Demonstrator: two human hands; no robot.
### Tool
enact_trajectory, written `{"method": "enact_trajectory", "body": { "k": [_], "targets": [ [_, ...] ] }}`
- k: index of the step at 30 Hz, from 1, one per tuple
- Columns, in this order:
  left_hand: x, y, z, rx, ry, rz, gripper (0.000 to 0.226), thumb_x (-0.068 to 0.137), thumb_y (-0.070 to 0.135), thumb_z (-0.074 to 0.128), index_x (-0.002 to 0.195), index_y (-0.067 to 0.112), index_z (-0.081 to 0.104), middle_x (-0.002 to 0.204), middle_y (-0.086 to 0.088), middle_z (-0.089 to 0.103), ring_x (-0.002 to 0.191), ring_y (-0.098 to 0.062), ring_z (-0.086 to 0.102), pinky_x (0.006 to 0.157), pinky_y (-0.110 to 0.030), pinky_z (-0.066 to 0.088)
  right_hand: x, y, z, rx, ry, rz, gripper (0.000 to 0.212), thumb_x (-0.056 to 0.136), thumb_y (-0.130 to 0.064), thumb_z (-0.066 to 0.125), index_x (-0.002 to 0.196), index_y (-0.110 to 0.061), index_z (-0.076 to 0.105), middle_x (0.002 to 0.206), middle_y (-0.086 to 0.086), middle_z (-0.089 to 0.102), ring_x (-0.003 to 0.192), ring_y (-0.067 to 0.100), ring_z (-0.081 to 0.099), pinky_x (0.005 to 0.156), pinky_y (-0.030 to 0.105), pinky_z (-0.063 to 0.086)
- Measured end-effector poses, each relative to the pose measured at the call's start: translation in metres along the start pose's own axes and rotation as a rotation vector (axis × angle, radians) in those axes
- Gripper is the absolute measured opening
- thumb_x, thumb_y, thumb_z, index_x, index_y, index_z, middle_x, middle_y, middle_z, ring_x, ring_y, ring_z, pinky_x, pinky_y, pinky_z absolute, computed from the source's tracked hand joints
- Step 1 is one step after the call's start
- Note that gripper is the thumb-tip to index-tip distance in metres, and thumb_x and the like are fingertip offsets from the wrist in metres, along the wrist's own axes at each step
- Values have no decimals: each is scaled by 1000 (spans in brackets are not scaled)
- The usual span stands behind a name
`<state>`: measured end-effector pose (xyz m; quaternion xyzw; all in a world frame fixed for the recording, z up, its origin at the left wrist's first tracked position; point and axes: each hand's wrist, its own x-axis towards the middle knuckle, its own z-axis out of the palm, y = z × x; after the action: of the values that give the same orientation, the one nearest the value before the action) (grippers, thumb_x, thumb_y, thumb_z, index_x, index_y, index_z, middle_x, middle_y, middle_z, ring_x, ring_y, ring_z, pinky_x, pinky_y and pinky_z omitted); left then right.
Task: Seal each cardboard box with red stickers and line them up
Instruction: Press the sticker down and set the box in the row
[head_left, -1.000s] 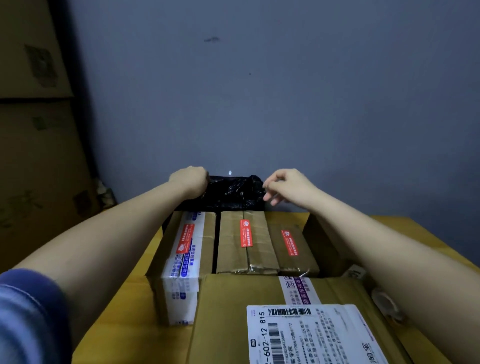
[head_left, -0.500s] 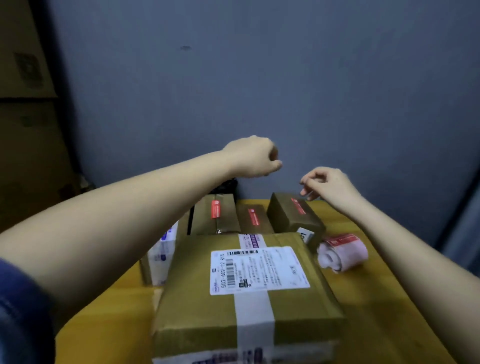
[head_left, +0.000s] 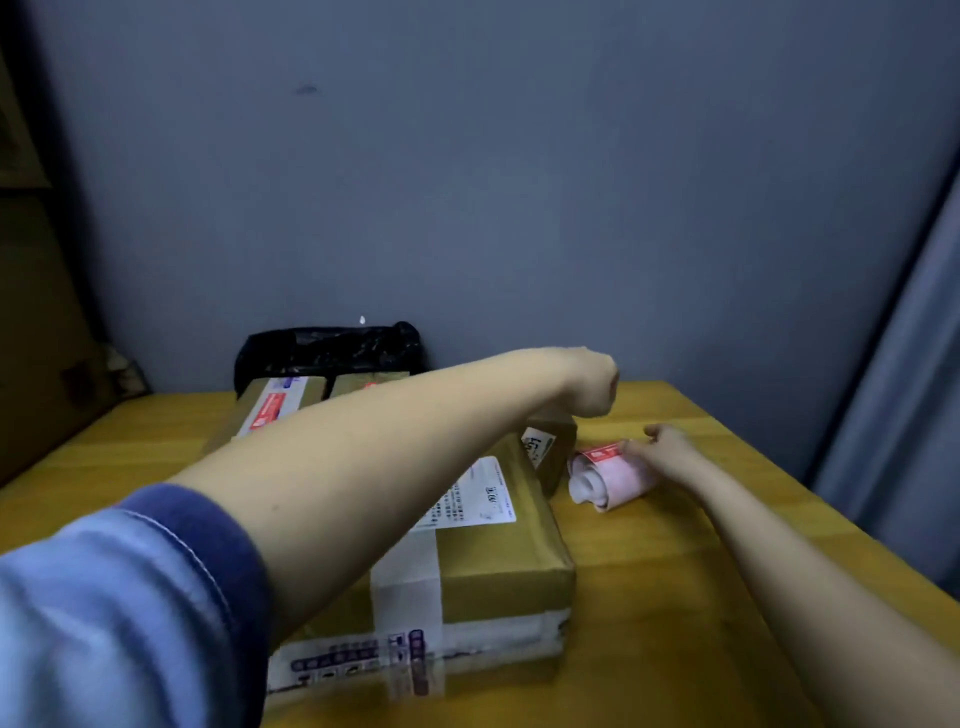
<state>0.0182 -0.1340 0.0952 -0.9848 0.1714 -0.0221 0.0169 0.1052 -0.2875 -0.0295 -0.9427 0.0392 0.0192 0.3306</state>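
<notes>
Two bare hands: right hand (head_left: 662, 447) touches cylindrical sticker roll (head_left: 605, 475).

A: Entry — legible markings. White shipping label (head_left: 470, 493) on the large cardboard box (head_left: 498, 566): rows of small print, too blurred to read; left arm covers most of it.

B: Printed tape (head_left: 358, 656) on that box's near edge?

A: Purple characters, smeared, unreadable. Small box (head_left: 551, 447) behind: white tag (head_left: 538, 447) with dark digits, not decipherable.

B: Sticker roll (head_left: 605, 474) on the bench (head_left: 675, 597)?

A: Red sticker with a white mark, no legible text. Far box's red sticker (head_left: 270, 409): same result.
</notes>
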Motion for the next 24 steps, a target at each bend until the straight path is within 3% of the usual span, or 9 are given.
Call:
{"method": "enact_trajectory", "body": {
  "k": [4, 7, 9, 11, 13, 14, 18, 24],
  "targets": [
    [8, 7, 10, 10, -36, 17, 33, 95, 15, 44, 124, 10, 60, 125, -9, 60, 114, -28, 56, 90, -31, 45, -4, 12, 7, 305, -26, 23, 52, 87, -21, 68, 130, 1, 50, 130, 19, 55, 118, 31, 53, 98, 34, 39],
    [13, 8, 15, 3, -48, 31, 34, 95, 15, 45, 126, 13, 59, 126, -7, 60, 117, -26, 54, 98, -32, 44, -6, 19, 11, 431, 53, 7, 25, 83, -13, 72, 105, -5, 62, 113, 17, 65, 98, 27, 60, 91, 36, 45],
    [17, 9, 17, -2, -52, 49, 35, 95, 14, 44, 127, 15, 58, 128, -5, 60, 119, -24, 53, 103, -32, 41, -8, 24, 12, 494, 68, 9, 16, 80, -12, 74, 88, -11, 59, 105, 16, 66, 95, 29, 62, 87, 37, 48],
    [22, 9, 18, -3, -56, 63, 36, 95, 12, 44, 127, 15, 58, 130, -4, 59, 120, -23, 53, 103, -29, 40, -14, 27, 10, 600, 27, -3, 16, 83, -8, 71, 82, -13, 56, 95, 14, 66, 80, 25, 61, 71, 30, 51],
    [27, 9, 21, -12, -77, 78, 36, 94, 12, 46, 129, 15, 57, 132, -4, 57, 120, -22, 53, 93, -23, 39, -23, 31, 8, 689, -46, -38, 12, 87, -8, 66, 83, -12, 56, 82, 9, 62, 64, 16, 54, 50, 20, 46],
    [30, 10, 23, -13, -95, 88, 36, 94, 14, 48, 130, 15, 55, 133, -3, 56, 120, -21, 52, 89, -22, 38, -27, 33, 7, 713, -64, -64, 10, 88, -8, 66, 84, -11, 57, 79, 7, 61, 62, 14, 52, 47, 18, 43],
    [45, 15, 37, 40, -178, 123, 51, 92, 24, 59, 140, 12, 43, 138, -6, 50, 122, -23, 50, 93, -29, 42, -33, 42, 9, 719, -2, -202, 8, 85, -7, 68, 88, -2, 63, 80, 12, 59, 72, 19, 52, 61, 24, 38],
    [66, 25, 61, 57, -296, 94, 68, 85, 27, 67, 140, 5, 32, 137, -13, 47, 118, -28, 52, 91, -34, 45, -43, 49, 13, 774, 103, -354, 6, 86, -5, 67, 90, -10, 67, 77, 3, 63, 65, 3, 57, 59, 12, 43]
  ]
}}
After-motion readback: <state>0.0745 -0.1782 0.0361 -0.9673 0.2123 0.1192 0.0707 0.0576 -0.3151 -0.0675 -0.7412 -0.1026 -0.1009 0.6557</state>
